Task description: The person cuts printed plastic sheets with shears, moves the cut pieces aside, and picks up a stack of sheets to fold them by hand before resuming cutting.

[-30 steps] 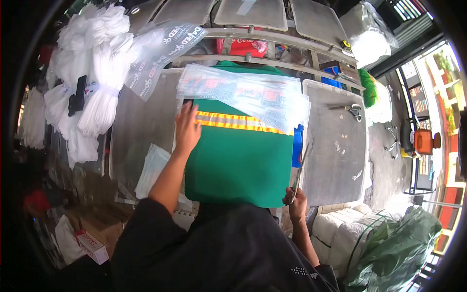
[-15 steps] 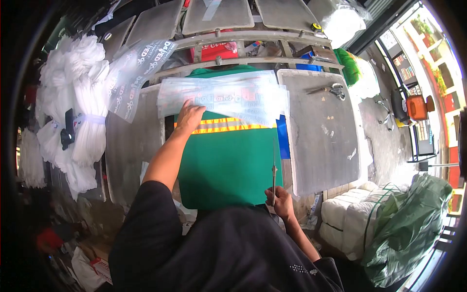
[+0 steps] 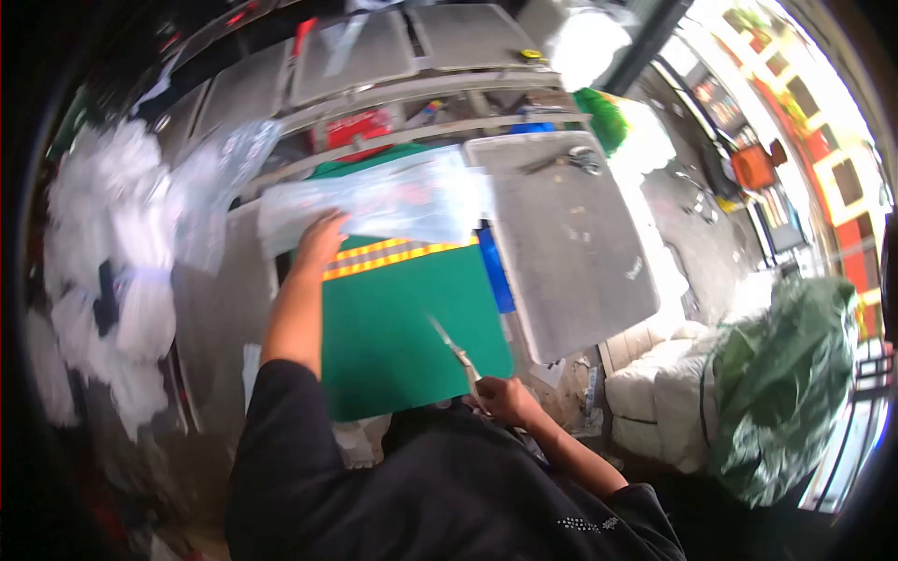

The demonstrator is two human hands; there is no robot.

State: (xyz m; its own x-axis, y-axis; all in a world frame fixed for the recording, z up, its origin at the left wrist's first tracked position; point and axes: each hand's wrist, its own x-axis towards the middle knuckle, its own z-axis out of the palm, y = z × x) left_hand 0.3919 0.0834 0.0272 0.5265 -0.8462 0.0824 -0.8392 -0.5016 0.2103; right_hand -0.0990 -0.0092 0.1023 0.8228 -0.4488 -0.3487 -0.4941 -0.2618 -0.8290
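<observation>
Pressing the film stack (image 3: 383,198) across the far end of the vest (image 3: 402,327), left hand (image 3: 323,241) lies with fingers flat; right hand (image 3: 505,397) fingers clench scissors (image 3: 453,350) above the vest. Judged early: no film lifted or cut.

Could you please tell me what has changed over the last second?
The left hand slid up from the stripe onto the sheets. The right hand kept hold of the scissors and swung them from the right edge of the garment inward over it. Garment, sheets and the spare scissors on the board stayed put.
</observation>
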